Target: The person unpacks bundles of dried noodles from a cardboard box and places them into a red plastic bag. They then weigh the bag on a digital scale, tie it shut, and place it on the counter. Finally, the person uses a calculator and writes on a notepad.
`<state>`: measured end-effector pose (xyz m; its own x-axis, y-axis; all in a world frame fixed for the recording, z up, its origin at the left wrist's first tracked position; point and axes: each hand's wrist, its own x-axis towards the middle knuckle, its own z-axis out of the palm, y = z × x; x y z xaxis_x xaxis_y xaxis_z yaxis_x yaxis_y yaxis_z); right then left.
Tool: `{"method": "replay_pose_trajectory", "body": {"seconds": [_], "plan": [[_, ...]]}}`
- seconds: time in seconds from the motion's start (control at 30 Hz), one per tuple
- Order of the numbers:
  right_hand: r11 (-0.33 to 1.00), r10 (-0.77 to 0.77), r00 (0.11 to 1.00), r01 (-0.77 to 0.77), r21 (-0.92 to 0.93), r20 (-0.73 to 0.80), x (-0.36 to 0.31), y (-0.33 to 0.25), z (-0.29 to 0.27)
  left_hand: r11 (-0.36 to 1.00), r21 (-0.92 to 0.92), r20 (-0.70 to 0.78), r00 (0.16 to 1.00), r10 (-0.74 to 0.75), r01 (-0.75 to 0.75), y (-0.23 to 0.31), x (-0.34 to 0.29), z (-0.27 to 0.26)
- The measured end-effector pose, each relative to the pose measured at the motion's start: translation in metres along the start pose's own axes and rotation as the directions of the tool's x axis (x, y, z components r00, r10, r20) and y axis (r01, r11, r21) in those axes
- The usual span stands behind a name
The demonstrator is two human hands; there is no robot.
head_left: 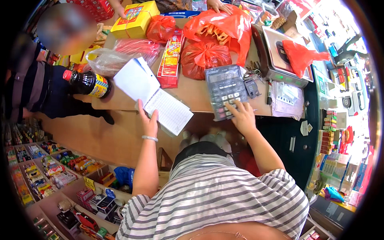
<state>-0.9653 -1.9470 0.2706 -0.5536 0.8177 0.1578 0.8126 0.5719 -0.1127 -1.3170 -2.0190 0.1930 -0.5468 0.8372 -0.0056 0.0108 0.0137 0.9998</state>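
Note:
My left hand (pixel 149 123) grips an open notepad (pixel 169 112) by its lower left edge, thumb on the ruled page with handwriting; its blank white leaf (pixel 138 80) is folded up and away. My right hand (pixel 242 117) rests on a dark grey desk calculator (pixel 226 91), fingers apart and fingertips on the lower keys. The calculator lies at the near edge of the table (pixel 200 96). Just right of it are a bunch of keys (pixel 253 71) and a small dark object (pixel 252 88). A black pen or marker (pixel 269 93) lies farther right, beside papers (pixel 286 100).
Along the table stand a dark bottle with a red cap (pixel 90 84), a yellow box (pixel 135 19), red plastic bags (pixel 206 60), a red-and-yellow packet (pixel 171 58) and a scale (pixel 276 56) with a red bag on it. Another person's hand (pixel 219 5) touches a bag. Compartmented shelves (pixel 60 172) flank me.

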Motion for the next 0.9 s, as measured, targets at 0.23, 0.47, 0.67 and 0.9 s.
{"method": "replay_pose_trajectory", "body": {"seconds": [0.23, 0.47, 0.67, 0.9], "plan": [[0.997, 0.059, 0.998, -0.059, 0.049, -0.001, -0.001, 0.022, 0.0, 0.956, 0.291, -0.046, 0.999, -0.014, 0.027, 0.015, 0.002, 0.014], [0.65, 0.214, 0.972, -0.068, 0.757, -0.097, 0.037, -0.012, -0.037, 0.814, 0.567, -0.198, 0.98, -0.018, 0.129, 0.024, -0.002, 0.016], [-0.266, -0.398, 0.765, -0.625, 0.734, 0.507, 0.139, -0.072, 0.022, 0.569, 0.82, -0.24, 0.859, 0.453, -0.071, 0.013, 0.027, 0.001], [-0.101, -0.236, 0.938, -0.285, 0.953, 0.255, 0.186, -0.161, 0.103, 0.728, 0.648, -0.131, 0.908, 0.398, -0.226, 0.0, 0.067, -0.015]]}}
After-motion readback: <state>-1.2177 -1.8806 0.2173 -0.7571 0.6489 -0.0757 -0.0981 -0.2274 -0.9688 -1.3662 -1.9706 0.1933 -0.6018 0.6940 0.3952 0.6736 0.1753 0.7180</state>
